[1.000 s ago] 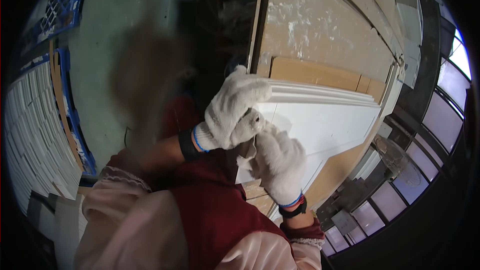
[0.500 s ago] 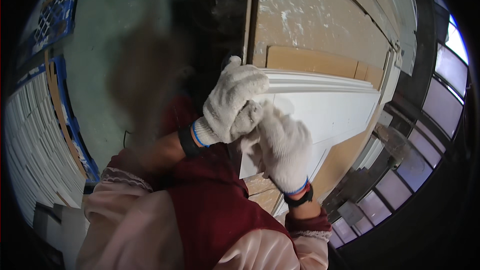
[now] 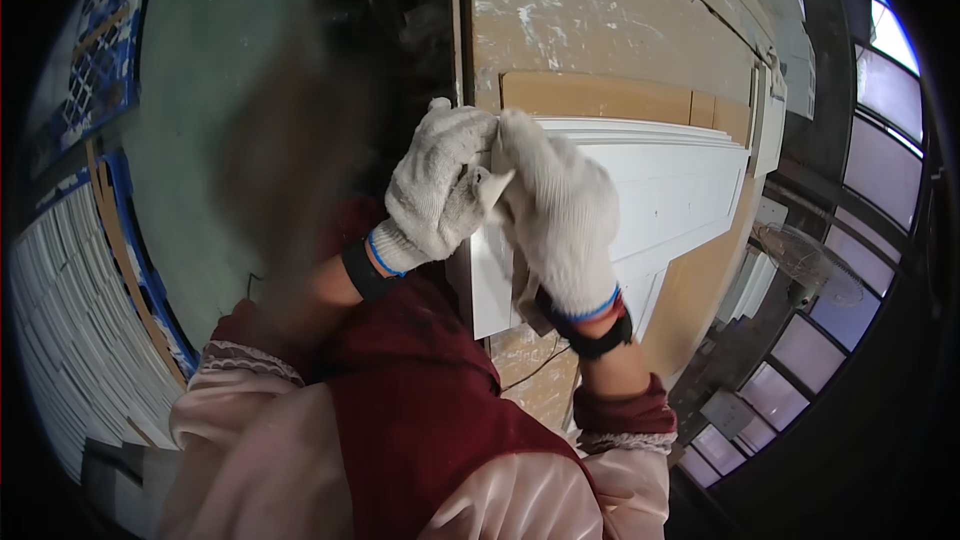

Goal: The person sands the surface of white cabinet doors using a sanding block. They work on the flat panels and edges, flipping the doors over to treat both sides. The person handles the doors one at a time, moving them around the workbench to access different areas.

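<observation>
My left hand (image 3: 437, 185), in a white knit glove with a blue cuff edge, has its fingers curled in at the near left end of a stack of white panels (image 3: 665, 185). Close against it, my right hand (image 3: 565, 215), gloved alike, is bent with its fingertips meeting the left ones. A pale pointed tip sticks out between the two gloves; whether it is a glove finger or a separate piece I cannot tell. Beneath my right palm hangs a narrow beige strip (image 3: 522, 285), partly hidden. What the fingers grip is covered by the gloves.
The panels lie on a worn, paint-marked brown workbench (image 3: 600, 20), beside a cardboard strip (image 3: 600, 98). A fan (image 3: 800, 255) stands beyond the bench on the right. Many white slats (image 3: 85, 330) are stacked at left, near a blue pallet (image 3: 105, 60). A dark blur covers part of the green floor.
My right hand has moved up along the panel ends, its fingertips now level with the left hand's. Bench and panels sit slightly further left and higher in view.
</observation>
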A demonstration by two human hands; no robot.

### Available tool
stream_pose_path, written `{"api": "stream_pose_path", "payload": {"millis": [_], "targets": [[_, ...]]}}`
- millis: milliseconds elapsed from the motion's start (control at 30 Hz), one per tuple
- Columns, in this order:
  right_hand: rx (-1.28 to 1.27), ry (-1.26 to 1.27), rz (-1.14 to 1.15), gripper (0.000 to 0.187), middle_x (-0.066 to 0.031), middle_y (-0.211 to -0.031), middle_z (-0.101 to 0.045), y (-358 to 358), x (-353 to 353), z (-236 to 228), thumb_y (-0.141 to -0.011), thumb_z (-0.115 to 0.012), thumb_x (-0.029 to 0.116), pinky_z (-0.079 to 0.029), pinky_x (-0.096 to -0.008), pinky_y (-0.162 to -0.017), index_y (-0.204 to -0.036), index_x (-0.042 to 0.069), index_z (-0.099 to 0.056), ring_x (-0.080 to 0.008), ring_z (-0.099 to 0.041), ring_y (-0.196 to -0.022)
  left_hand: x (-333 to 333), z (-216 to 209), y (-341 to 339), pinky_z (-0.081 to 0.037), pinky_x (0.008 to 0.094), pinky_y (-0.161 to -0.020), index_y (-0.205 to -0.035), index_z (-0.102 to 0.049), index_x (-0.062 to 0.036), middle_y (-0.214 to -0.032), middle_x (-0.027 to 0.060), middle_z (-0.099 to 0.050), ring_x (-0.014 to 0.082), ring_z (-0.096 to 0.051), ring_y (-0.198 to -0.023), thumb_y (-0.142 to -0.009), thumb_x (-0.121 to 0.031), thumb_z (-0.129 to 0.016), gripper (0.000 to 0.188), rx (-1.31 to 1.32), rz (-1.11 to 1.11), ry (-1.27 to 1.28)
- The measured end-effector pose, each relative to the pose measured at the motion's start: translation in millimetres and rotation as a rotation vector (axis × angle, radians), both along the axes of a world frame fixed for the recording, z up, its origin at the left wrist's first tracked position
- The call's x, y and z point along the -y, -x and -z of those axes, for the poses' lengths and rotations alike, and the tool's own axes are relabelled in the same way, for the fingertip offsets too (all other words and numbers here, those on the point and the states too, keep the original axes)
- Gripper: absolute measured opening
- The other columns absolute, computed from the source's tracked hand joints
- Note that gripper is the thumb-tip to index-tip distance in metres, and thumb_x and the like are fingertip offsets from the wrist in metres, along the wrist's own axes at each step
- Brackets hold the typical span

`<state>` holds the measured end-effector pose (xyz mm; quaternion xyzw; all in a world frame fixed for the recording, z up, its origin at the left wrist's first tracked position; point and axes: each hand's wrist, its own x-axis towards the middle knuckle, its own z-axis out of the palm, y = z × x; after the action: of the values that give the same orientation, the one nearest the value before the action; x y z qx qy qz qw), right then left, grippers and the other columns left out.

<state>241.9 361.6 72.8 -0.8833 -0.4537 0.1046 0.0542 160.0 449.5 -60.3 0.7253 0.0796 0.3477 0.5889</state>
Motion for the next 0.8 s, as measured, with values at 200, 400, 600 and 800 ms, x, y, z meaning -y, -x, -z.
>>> {"api": "stream_pose_path", "payload": {"millis": [200, 400, 600, 800], "targets": [[-0.237, -0.525, 0.476, 0.032, -0.0123, -0.099, -0.071, -31.6, 49.9, -3.4, -0.081, -0.071, 0.002, -0.057, -0.0311, -0.074, -0.112, 0.006, -0.068, -0.0213, -0.07, -0.085, -3.5, -11.2, 2.9, -0.041, 0.0467, -0.105, -0.125, -0.053, -0.0023, -0.122, 0.0181, -0.057, 0.035, -0.056, -0.114, -0.091, -0.015, -0.061, 0.037, 0.008, -0.01, 0.015], [-0.069, -0.397, 0.357, 0.026, -0.0123, -0.096, -0.071, -7.6, 49.6, 2.4, -0.088, -0.067, 0.012, -0.057, -0.0349, -0.074, -0.114, 0.008, -0.066, -0.0248, -0.07, -0.083, 1.2, -14.5, 5.3, -0.044, 0.0377, -0.1, -0.129, -0.051, -0.0004, -0.127, 0.0192, -0.055, 0.0322, -0.056, -0.116, -0.099, -0.019, -0.053, 0.036, 0.008, -0.001, 0.016], [0.156, 0.055, 0.504, 0.025, -0.0169, -0.099, -0.07, -34.5, 51.5, 12.4, -0.091, -0.057, 0.015, -0.054, -0.0417, -0.079, -0.114, 0.011, -0.064, -0.0351, -0.068, -0.093, -2.4, -15.4, 3.5, -0.045, 0.0356, -0.097, -0.125, -0.051, 0.0018, -0.122, 0.0188, -0.057, 0.0299, -0.058, -0.112, -0.103, -0.024, -0.047, 0.035, -0.001, 0.025, -0.046], [0.172, 0.072, 0.822, 0.019, -0.0158, -0.082, -0.07, -77.0, 122.0, -29.2, -0.093, -0.055, 0.021, -0.056, -0.0407, -0.067, -0.096, 0.005, -0.065, -0.033, -0.07, -0.078, -7.3, -13.0, -3.6, -0.051, 0.0382, -0.09, -0.119, -0.055, -0.0023, -0.114, 0.0167, -0.062, 0.0318, -0.062, -0.104, -0.098, -0.025, -0.055, 0.031, 0.078, 0.015, -0.059]]}}
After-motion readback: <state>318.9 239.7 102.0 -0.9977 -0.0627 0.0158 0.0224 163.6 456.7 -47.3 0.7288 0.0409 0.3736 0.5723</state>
